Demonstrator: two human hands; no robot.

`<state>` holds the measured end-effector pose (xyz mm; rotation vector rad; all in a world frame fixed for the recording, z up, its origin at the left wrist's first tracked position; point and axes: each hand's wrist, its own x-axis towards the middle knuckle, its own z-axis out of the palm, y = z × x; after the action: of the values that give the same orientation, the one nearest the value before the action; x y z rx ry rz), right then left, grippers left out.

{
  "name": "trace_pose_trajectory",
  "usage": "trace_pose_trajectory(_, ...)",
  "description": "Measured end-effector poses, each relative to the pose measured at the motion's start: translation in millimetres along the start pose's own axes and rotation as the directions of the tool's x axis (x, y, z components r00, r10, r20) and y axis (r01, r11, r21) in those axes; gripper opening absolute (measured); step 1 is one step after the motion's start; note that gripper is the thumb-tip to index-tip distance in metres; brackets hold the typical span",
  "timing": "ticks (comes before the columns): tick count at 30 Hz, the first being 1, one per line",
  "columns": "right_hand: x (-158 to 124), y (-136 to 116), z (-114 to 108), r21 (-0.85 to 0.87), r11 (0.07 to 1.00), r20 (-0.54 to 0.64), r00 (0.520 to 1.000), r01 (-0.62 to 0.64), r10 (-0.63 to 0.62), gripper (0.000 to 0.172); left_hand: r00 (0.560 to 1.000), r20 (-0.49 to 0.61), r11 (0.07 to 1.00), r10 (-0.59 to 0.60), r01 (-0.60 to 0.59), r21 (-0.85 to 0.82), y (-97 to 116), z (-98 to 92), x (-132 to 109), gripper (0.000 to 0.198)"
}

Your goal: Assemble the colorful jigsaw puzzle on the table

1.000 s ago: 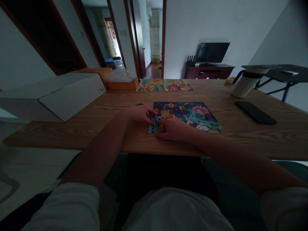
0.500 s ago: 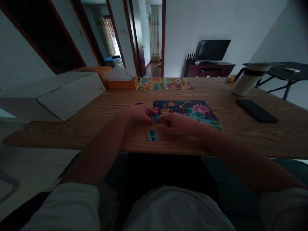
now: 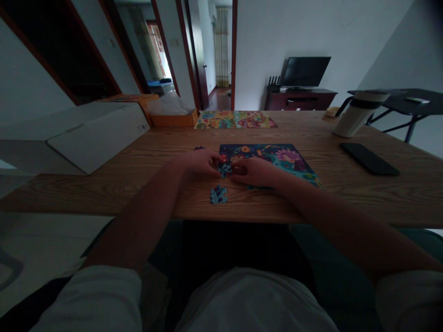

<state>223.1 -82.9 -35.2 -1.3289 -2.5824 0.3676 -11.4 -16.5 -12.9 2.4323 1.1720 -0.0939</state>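
Observation:
A blue jigsaw piece point(image 3: 224, 171) sits between my left hand point(image 3: 199, 163) and my right hand point(image 3: 254, 172), at the near left corner of a dark blue animal-scene jigsaw puzzle point(image 3: 266, 155). The fingertips of both hands pinch it, partly hiding it. A second blue piece point(image 3: 218, 195) lies loose on the wood just below my hands. A small dark piece point(image 3: 199, 148) lies beyond my left hand, left of the puzzle.
The wooden table point(image 3: 138, 157) also holds two colourful puzzles point(image 3: 235, 120) at its far side, a white box point(image 3: 100, 136), an orange box point(image 3: 171, 118), a cream flask point(image 3: 355, 120) and a black phone point(image 3: 368, 158). Its front edge runs just below my hands.
The piece between my hands has moved away from the loose piece, up to the puzzle's corner. My right hand has slid further onto the puzzle. The loose piece stays on the table.

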Motion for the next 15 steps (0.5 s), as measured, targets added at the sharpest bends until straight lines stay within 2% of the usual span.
trace_pose_trajectory(3, 0.5, -2.0, -1.1, -0.031, 1.000, 0.022, 1.000, 0.004, -0.003, 0.029, 1.000, -0.005, 1.000, 0.015, -0.015, 0.011, -0.5, 0.6, 0.9, 0.055)
trace_pose_trajectory(8, 3.0, -2.2, 0.5, -0.066, 0.997, -0.012, 0.999, -0.036, 0.035, 0.035, 0.999, -0.022, 0.998, 0.043, -0.042, 0.038, -1.1, 2.4, 1.9, 0.052)
trace_pose_trajectory(15, 4.7, -3.3, 1.8, -0.110, 0.994, -0.018, 1.000, -0.010, 0.008, 0.035, 0.999, -0.029, 0.997, 0.027, -0.025, 0.066, 1.7, 1.7, 0.6, 0.050)
